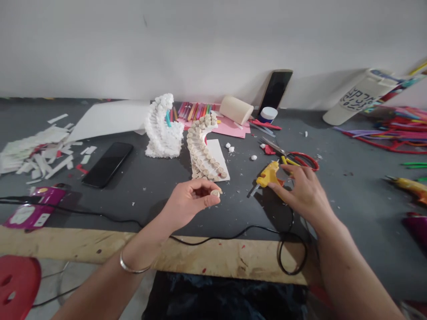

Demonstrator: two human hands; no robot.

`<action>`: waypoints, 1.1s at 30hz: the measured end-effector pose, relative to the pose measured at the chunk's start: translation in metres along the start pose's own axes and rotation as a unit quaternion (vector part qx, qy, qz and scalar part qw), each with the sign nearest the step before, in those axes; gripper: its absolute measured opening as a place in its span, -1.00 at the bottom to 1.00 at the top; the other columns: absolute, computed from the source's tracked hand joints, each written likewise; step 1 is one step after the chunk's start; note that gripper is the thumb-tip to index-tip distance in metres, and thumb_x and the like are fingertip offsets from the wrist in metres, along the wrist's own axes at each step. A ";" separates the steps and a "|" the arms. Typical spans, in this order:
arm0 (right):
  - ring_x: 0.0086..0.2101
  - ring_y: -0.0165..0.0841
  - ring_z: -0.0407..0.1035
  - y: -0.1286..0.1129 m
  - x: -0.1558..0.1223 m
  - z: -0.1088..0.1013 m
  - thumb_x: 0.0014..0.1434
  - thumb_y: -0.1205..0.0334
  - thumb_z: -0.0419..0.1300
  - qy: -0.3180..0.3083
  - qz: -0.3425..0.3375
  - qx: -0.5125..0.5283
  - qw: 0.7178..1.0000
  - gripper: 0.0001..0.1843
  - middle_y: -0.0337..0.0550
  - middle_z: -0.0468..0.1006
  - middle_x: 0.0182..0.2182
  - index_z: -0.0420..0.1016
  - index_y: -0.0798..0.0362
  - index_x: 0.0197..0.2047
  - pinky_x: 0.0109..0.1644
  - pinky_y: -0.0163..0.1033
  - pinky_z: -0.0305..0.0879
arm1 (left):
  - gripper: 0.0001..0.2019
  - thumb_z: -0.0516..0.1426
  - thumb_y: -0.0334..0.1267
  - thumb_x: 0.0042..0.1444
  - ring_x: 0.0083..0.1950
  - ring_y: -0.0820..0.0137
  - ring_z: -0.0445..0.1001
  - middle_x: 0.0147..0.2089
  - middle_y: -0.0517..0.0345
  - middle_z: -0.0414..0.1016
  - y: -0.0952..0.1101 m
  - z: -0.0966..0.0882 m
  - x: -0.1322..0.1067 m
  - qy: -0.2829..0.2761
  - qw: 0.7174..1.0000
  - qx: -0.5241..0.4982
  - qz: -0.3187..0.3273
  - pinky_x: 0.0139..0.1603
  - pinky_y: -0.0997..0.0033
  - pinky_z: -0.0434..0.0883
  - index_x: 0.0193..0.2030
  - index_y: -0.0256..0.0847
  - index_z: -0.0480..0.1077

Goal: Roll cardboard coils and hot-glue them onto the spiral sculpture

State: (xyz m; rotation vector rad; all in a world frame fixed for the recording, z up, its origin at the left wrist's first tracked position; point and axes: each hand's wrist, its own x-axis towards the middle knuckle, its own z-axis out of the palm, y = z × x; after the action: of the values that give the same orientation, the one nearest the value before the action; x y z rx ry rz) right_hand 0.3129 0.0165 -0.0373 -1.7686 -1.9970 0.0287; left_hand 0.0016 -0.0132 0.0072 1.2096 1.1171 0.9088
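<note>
Between the thumb and fingers of my left hand (187,202) is a small cream rolled rosette (215,193). My right hand (305,191) has its thumb and fingers around the back of a yellow glue gun (267,174), whose nozzle points down and left, low over the table. Part of its handle is hidden by my fingers. Just beyond my left hand stands a curved piece covered with similar cream rosettes (203,153), on a white card base (220,160). Left of it is a white, rough-textured curved piece (163,133) with a bit of teal on it.
Red-handled scissors (302,159) lie behind the glue gun. A black cord (213,242) runs along the table's front edge. A phone (108,164) and paper scraps (46,155) lie left. Another phone (277,91), a cream cylinder (236,110) and a leaning tumbler (360,95) stand behind.
</note>
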 end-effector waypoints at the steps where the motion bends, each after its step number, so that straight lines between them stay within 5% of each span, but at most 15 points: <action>1: -0.08 -0.05 0.40 -0.007 0.000 -0.005 0.18 -0.17 0.15 0.031 -0.016 0.031 0.999 -0.48 0.10 0.51 -0.12 0.45 0.08 0.00 0.01 0.05 0.29 | -0.82 0.36 -0.18 -0.08 -0.49 0.52 0.25 -0.46 0.21 0.44 0.003 0.002 -0.004 0.010 1.000 0.022 0.003 -0.45 0.47 0.24 -0.34 -0.18 0.56; 4: -0.17 -0.19 0.46 -0.037 -0.005 -0.018 0.28 0.05 0.10 0.036 -0.083 0.166 0.982 -0.75 -0.05 0.59 -0.24 0.53 0.00 -0.19 -0.01 -0.05 0.34 | -0.83 0.36 -0.19 -0.09 -0.49 0.52 0.27 -0.46 0.21 0.45 0.009 0.007 -0.011 0.038 0.998 0.052 0.019 -0.45 0.48 0.26 -0.33 -0.17 0.57; 7: -0.18 -0.29 0.49 -0.073 -0.012 -0.024 0.31 0.15 0.08 -0.064 -0.125 0.293 0.946 -0.78 -0.16 0.62 -0.21 0.55 -0.06 -0.16 -0.05 -0.15 0.39 | -0.83 0.36 -0.20 -0.09 -0.48 0.50 0.32 -0.46 0.20 0.47 0.010 0.013 -0.010 0.054 0.997 0.044 0.041 -0.45 0.48 0.29 -0.33 -0.15 0.59; 11: -0.20 -0.34 0.51 -0.102 -0.011 -0.020 0.30 0.21 0.11 -0.081 -0.114 0.359 0.923 -0.79 -0.20 0.65 -0.23 0.59 -0.07 -0.15 -0.10 -0.21 0.43 | -0.83 0.37 -0.19 -0.10 -0.50 0.50 0.35 -0.48 0.20 0.48 0.006 0.016 -0.001 0.051 0.997 0.030 0.049 -0.46 0.49 0.32 -0.33 -0.15 0.60; 22: -0.26 -0.32 0.51 -0.108 -0.006 0.006 0.24 0.31 0.14 -0.029 -0.086 0.362 0.928 -0.80 -0.18 0.66 -0.29 0.62 -0.03 -0.21 -0.15 -0.18 0.44 | -0.78 0.38 -0.16 -0.12 -0.53 0.50 0.35 -0.50 0.19 0.49 -0.008 0.019 0.019 0.062 0.997 0.011 0.044 -0.51 0.50 0.35 -0.31 -0.17 0.61; 33: -0.34 -0.32 0.49 -0.104 -0.007 0.011 0.24 0.38 0.15 0.040 -0.210 0.285 0.934 -0.80 -0.14 0.67 -0.31 0.61 0.00 -0.19 -0.23 -0.15 0.37 | -0.82 0.35 -0.19 -0.06 -0.54 0.50 0.39 -0.51 0.20 0.48 -0.024 0.019 0.022 0.045 0.998 0.025 0.034 -0.48 0.49 0.38 -0.28 -0.16 0.61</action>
State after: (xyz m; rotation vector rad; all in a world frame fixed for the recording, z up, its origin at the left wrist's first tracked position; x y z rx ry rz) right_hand 0.2126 -0.0044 -0.0167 -0.9525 -1.9983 0.3538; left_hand 0.0239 0.0001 -0.0201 1.2646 1.1835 0.9998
